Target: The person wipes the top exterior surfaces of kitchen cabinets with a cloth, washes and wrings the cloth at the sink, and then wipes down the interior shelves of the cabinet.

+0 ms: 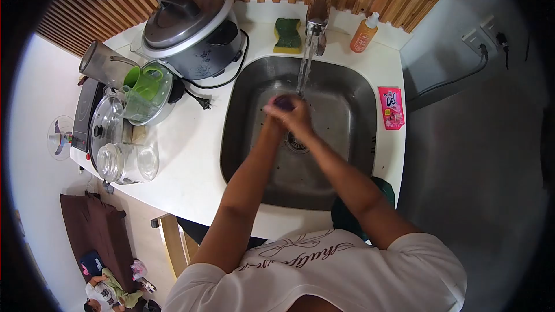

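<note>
So both hands are bunched together over the sink [341, 133], left hand [273, 109] and right hand [298, 117] touching, with a small dark purple thing [284, 103] between them. It's blurry, so I can't tell how tightly either one is gripping it or which fingers are pinching. The tap [317, 20] is running, and the water [304, 63] drops just beside the hands, with the drain [297, 143] below. Behind the sink there's a sponge [287, 36] left of the tap and an orange bottle [362, 36] to the right. A pink packet [392, 108] lies by the sink's right edge, and a big cooker [199, 52] sits on the left near a green cup [144, 82].
</note>
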The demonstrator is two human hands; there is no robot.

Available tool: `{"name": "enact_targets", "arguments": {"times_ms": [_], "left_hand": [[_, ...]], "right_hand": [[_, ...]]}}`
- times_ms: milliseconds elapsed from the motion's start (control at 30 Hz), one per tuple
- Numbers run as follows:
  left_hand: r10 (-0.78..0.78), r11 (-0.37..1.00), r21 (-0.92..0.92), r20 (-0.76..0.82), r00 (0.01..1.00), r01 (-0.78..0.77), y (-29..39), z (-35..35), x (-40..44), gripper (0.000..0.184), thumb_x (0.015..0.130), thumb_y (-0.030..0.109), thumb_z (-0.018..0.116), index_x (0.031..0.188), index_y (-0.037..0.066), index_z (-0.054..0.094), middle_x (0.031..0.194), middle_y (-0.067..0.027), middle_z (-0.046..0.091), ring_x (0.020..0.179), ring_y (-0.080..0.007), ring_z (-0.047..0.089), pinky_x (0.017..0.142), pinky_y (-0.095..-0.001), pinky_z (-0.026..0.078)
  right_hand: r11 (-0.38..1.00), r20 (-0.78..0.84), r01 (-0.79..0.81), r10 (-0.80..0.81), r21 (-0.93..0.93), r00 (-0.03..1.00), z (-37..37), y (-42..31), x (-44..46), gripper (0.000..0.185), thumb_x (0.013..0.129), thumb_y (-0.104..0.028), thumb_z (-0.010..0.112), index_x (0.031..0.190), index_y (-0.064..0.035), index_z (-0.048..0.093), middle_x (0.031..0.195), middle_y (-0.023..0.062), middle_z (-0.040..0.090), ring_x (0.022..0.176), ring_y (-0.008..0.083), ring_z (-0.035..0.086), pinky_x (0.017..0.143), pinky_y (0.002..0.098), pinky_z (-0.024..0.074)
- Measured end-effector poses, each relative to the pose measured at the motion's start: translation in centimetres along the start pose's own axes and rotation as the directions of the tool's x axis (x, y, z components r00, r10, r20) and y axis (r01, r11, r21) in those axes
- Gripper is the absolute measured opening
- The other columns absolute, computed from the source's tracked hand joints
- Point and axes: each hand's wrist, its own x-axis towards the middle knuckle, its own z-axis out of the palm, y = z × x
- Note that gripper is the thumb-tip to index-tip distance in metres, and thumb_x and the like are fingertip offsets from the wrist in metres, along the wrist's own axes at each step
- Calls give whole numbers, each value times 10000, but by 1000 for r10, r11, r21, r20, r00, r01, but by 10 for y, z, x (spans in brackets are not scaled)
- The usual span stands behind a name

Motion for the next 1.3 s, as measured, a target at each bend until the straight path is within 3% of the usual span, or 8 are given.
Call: {"name": "enact_targets", "arguments": {"times_ms": [67, 167, 767, 900, 1033, 1133, 1200, 1300], "left_hand": [[258, 835, -542, 542, 800, 99, -22, -5, -9, 269, 843, 309, 483, 933, 66, 557, 1076, -90, 549, 986, -194, 553, 786, -397, 467], [-18, 1000, 8, -585, 811, 28, -17, 53, -20, 271, 892, 253, 359, 972, 41, 508, 1000, -117, 543, 854, -216, 571, 752, -388, 478], [202, 511, 849, -265, 943, 129, 23, 65, -7, 223, 799, 181, 643, 909, -14, 634, 794, -71, 636, 666, -130, 566, 614, -268, 445], [200, 786, 614, -361, 911, 70, 42, 94, -27, 242, 795, 126, 641, 988, -14, 601, 843, -70, 645, 748, -162, 622, 655, -267, 483], [14, 996, 90, -352, 936, 18, 48, 56, -21, 302, 855, 259, 558, 1030, 15, 588, 952, -88, 638, 882, -194, 619, 728, -319, 491], [-85, 994, -72, -49, 995, 81, 17, 26, -8, 265, 873, 305, 486, 996, 78, 547, 971, -56, 577, 892, -175, 568, 782, -349, 469], [157, 954, -299, 564, 810, 23, -10, -13, 5, 183, 865, 265, 476, 970, 117, 503, 986, -38, 511, 920, -149, 507, 826, -333, 446], [233, 919, -394, 577, 783, 17, -36, -5, 5, 324, 909, 331, 352, 1040, 88, 523, 1038, -53, 554, 937, -192, 541, 734, -311, 455]], "right_hand": [[417, 162, 696, -780, -584, 604, 18, -3, -12, 230, 647, -239, 727, 729, -36, 655, 728, 121, 632, 641, 236, 620, 592, 329, 477], [694, -93, 319, -486, -645, 869, -14, 16, 25, 224, 705, -225, 669, 718, -2, 648, 633, 107, 630, 593, 156, 599, 557, 317, 452], [735, 283, 358, -232, -576, 931, -81, 44, 55, 509, 690, -68, 644, 1182, -123, 530, 1185, 126, 525, 1086, 290, 502, 944, 379, 384], [904, 179, -389, 418, -178, 891, -90, 10, 50, 507, 667, 30, 589, 1161, -75, 546, 1140, 73, 570, 1018, 224, 554, 912, 318, 419], [776, 274, -307, 180, 551, 945, -77, 23, 44, 424, 641, 4, 621, 1062, -52, 599, 1008, 27, 607, 877, 193, 585, 792, 284, 452], [876, 62, -95, 74, 472, 995, -18, 11, 19, 288, 631, -64, 675, 917, -66, 640, 933, 38, 607, 819, 204, 579, 722, 305, 455], [664, 97, 669, -682, -335, 725, 12, -13, -9, 161, 630, -133, 696, 758, -61, 630, 818, 84, 602, 752, 250, 589, 682, 322, 463], [539, 91, 539, -648, -647, 756, 7, 3, 3, 129, 660, -162, 669, 669, -46, 613, 755, 133, 592, 715, 299, 582, 639, 339, 466]]}}
